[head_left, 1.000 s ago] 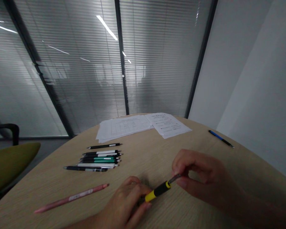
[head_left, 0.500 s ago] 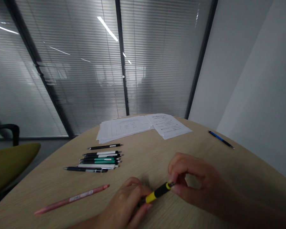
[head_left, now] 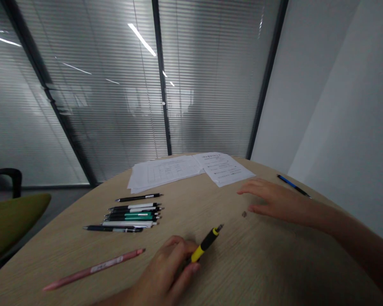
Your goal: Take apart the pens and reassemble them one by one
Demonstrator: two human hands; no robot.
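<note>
My left hand is closed around a yellow and black pen, gripping its lower end between thumb and fingers. The pen slants up to the right with its metallic end pointing away. My right hand is apart from the pen, fingers stretched out and holding nothing. Just below its fingertips a small dark piece lies on the table; it is too small to name. A pink marker-like pen rests on the table left of my left hand.
Several black, white and green pens lie in a row at the left, a black one just behind them. Printed papers are at the table's far edge. A blue pen lies at the right. A yellow-green chair stands left.
My right hand has let go of the pen's tip end and moved up and right, opening. The small piece now shows on the table. The pen tilts more steeply in my left hand.
</note>
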